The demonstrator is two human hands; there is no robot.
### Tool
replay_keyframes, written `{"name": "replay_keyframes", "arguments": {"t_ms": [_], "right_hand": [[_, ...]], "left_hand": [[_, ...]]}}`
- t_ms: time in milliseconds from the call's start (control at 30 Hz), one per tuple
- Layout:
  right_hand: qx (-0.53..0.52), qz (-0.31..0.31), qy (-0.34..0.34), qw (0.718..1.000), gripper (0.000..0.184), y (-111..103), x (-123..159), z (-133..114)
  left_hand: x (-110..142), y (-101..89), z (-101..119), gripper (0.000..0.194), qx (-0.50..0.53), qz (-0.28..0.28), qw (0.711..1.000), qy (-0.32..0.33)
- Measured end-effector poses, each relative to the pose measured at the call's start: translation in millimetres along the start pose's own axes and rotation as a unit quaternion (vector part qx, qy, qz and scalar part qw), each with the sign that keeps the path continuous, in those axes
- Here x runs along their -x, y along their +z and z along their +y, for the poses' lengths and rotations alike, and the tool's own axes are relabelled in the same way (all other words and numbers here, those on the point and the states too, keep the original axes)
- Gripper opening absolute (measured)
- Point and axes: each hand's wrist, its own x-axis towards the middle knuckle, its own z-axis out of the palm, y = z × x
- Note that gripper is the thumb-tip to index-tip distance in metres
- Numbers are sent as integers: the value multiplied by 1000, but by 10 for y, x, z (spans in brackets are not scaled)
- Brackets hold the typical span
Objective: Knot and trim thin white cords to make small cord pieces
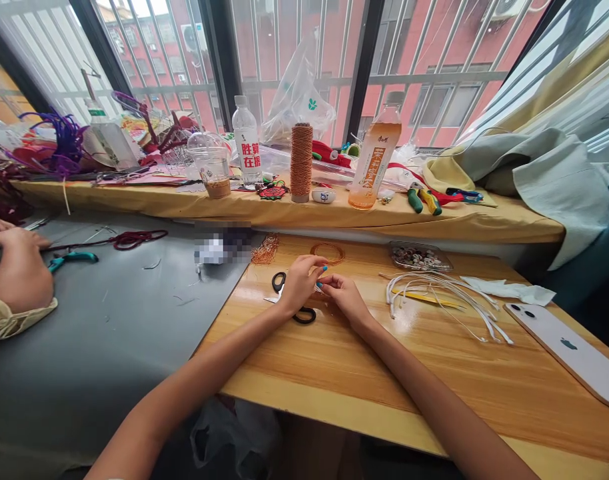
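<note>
My left hand [301, 285] and my right hand [345, 299] meet fingertip to fingertip just above the wooden table. Both are pinched closed, and blue nails show at the tips. Whatever sits between them is mostly hidden; a small whitish bit shows there, too small to name. Black-handled scissors [304, 316] lie under my left hand, partly covered by it. Beyond my fingers rests a coil of orange-brown cord [338, 252]. To the right of my right hand is a loose bundle of white cords [447, 285], with yellow tweezers [429, 298] among them.
A clear tray of beads [420, 256], a white tissue [509, 289] and a phone [569, 347] lie to the right. On the sill stand a thread spool [301, 163], bottles [377, 160] and a cup [216, 175]. At left, another person's hand [14, 237] is beside teal-handled pliers [74, 259].
</note>
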Motion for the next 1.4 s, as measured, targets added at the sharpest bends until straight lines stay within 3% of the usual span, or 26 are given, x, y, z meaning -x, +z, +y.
{"name": "replay_keyframes", "arguments": {"t_ms": [133,267,433,600,867,1167,1400], "right_hand": [[-35,36,56,997,17,-6,16,-54],[-47,79,54,994,19,-26,14,-60],[-37,95,2,995,13,-37,-9,29],[-26,96,-47,994,14,-28,-4,86],[28,137,-30,990,24,-52,35,60],[-4,155,-10,988,27,-52,35,40],[17,192,-45,980,55,-73,38,35]], "left_hand": [[-87,-98,-24,15,-57,28,997,-36],[-142,-167,-27,34,-72,-21,993,-92],[-43,-68,47,15,-34,-89,995,-37],[71,29,74,9,-27,-38,999,-17],[89,54,50,8,-23,4,999,-41],[77,67,41,10,43,-52,996,-52],[71,76,37,10,31,-61,997,-43]]}}
